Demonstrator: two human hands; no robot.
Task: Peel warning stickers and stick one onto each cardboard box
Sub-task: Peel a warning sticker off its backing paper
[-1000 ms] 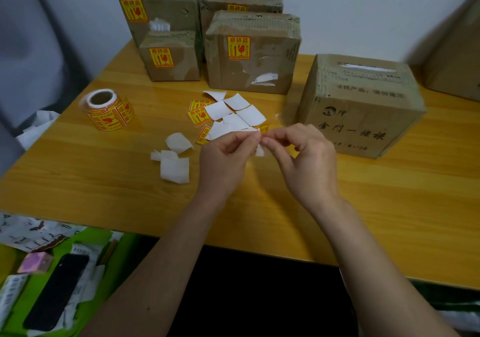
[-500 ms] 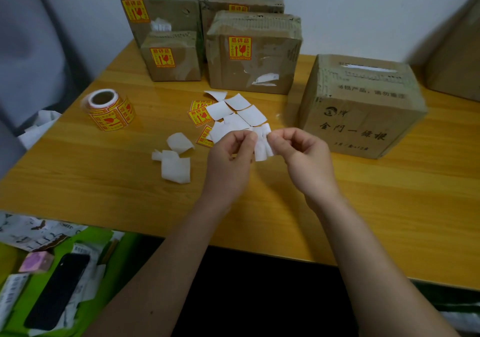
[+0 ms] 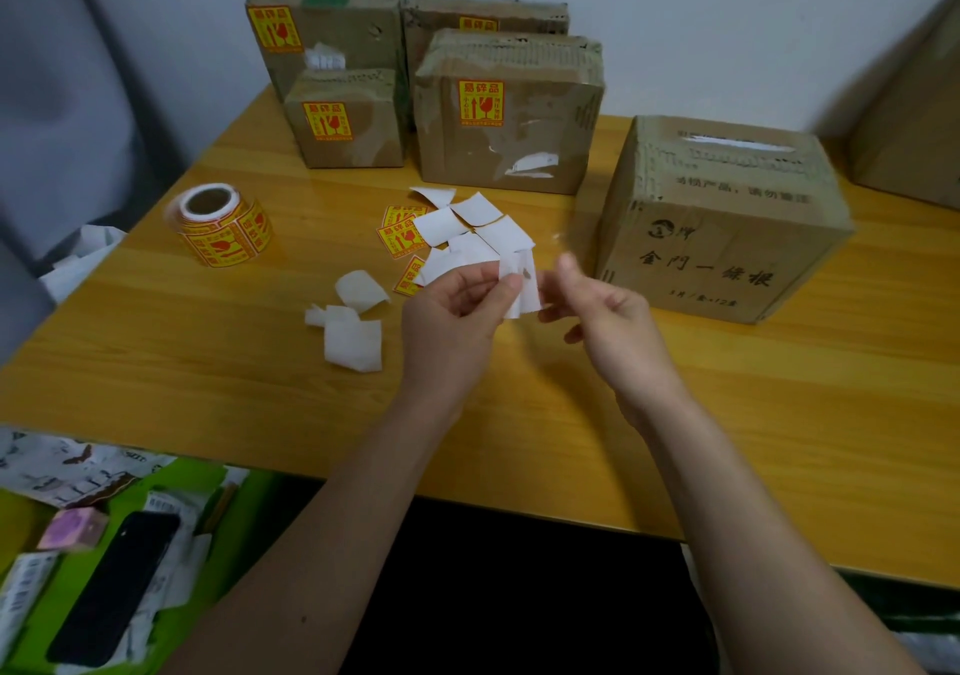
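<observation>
My left hand (image 3: 452,315) pinches a white-backed sticker piece (image 3: 523,284) above the wooden table (image 3: 208,362). My right hand (image 3: 613,326) is just right of it and blurred, thumb and forefinger spread apart, the thumb tip near the paper's lower edge. A large cardboard box (image 3: 727,227) stands right of my hands with no sticker showing. At the back, the tall box (image 3: 353,24), the small box (image 3: 348,123) and the wide box (image 3: 519,118) each carry a yellow-red sticker. A fourth box (image 3: 488,11) behind also shows one.
A sticker roll (image 3: 223,227) lies at the left. Cut stickers and white pieces (image 3: 457,232) are piled mid-table, with peeled backings (image 3: 353,336) nearer me. Another box (image 3: 914,123) stands at the far right. A black phone (image 3: 109,586) lies on a green surface below the table's front edge.
My hands were pinched together on the sticker piece. Now the right hand has drawn away to the right with its fingers apart, and the left hand keeps the white piece.
</observation>
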